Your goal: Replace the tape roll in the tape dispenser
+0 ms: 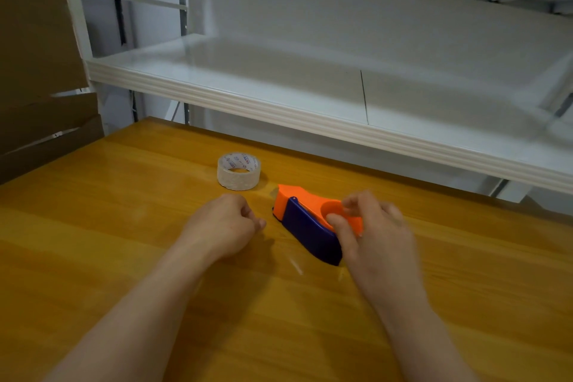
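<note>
An orange and dark blue tape dispenser (305,220) lies on its side on the wooden table (124,226), just right of centre. My right hand (372,226) grips its near right end, thumb and fingers pinching at the round orange hub opening. A clear tape roll (238,170) with a printed core lies flat behind and to the left of the dispenser, untouched. My left hand (223,225) rests on the table just left of the dispenser with its fingers curled in and nothing in it.
A white metal shelf (310,115) overhangs the far edge of the table, with more shelving above. Brown cardboard boxes (37,71) stand at the far left beside the table.
</note>
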### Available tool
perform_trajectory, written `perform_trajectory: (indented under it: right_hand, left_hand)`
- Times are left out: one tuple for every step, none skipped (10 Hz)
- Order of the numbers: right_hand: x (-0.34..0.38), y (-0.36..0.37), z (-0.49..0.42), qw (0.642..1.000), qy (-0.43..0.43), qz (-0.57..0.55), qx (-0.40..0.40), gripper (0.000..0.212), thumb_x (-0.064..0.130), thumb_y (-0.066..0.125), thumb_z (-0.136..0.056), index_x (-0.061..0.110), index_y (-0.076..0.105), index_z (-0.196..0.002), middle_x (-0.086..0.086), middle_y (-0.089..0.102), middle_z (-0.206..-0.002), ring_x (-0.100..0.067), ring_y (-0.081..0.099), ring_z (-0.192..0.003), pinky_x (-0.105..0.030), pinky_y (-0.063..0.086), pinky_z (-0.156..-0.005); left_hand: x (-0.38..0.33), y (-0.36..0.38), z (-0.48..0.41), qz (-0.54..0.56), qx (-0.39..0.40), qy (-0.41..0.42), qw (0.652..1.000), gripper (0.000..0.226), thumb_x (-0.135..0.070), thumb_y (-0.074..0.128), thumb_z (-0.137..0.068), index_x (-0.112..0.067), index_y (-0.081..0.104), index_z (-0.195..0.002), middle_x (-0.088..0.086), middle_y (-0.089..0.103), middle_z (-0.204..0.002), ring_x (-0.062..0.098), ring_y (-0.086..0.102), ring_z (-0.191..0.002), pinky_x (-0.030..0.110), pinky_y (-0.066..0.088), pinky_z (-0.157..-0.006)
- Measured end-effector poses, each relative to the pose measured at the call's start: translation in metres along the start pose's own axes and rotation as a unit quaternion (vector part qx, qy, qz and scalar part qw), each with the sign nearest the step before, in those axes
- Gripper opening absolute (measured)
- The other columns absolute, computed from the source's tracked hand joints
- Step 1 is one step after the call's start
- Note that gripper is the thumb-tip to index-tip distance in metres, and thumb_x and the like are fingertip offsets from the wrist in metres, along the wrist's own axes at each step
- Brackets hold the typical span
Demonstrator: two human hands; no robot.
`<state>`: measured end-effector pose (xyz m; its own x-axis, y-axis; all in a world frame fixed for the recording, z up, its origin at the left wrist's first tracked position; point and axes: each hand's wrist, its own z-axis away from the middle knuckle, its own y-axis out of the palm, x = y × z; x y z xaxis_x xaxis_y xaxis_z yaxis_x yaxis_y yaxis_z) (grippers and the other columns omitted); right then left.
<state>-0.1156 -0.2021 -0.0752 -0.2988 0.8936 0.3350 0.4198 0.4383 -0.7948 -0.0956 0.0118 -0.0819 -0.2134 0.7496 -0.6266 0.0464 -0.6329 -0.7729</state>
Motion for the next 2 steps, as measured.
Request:
perform_trajectory:
  right_hand:
    - [-0.0083, 0.0, -0.0004, 0.994, -0.025, -0.003, -0.103, 0.019, 0.045, 0.054, -0.093, 0.026, 0.055, -0.091, 0.009, 0.057, -0.08, -0.014, 0.057, -0.076, -0.033, 0.053, -0.061]
    - [-0.0085, -0.0049, -0.0009, 0.987, -0.03, -0.03, -0.156, 0.019, 0.04, 0.056, -0.094, 0.023, 0.052, -0.086, 0.01, 0.05, -0.07, -0.014, 0.052, -0.065, -0.04, 0.053, -0.055]
  left_hand:
    - [-0.0005, -0.0002, -0.0004, 0.006, -0.007, 0.001, 1.0, 0.022, -0.044, 0.064, -0.091, -0.023, 0.062, -0.087, 0.0, 0.064, -0.086, 0.016, 0.057, -0.074, 0.031, 0.044, -0.062]
    - [-0.0032, 0.0011, 0.0017, 0.041, -0.036, 0.025, 0.998, 0.023, -0.043, 0.064, -0.091, -0.021, 0.061, -0.086, 0.001, 0.062, -0.082, 0.017, 0.054, -0.071, 0.032, 0.043, -0.061]
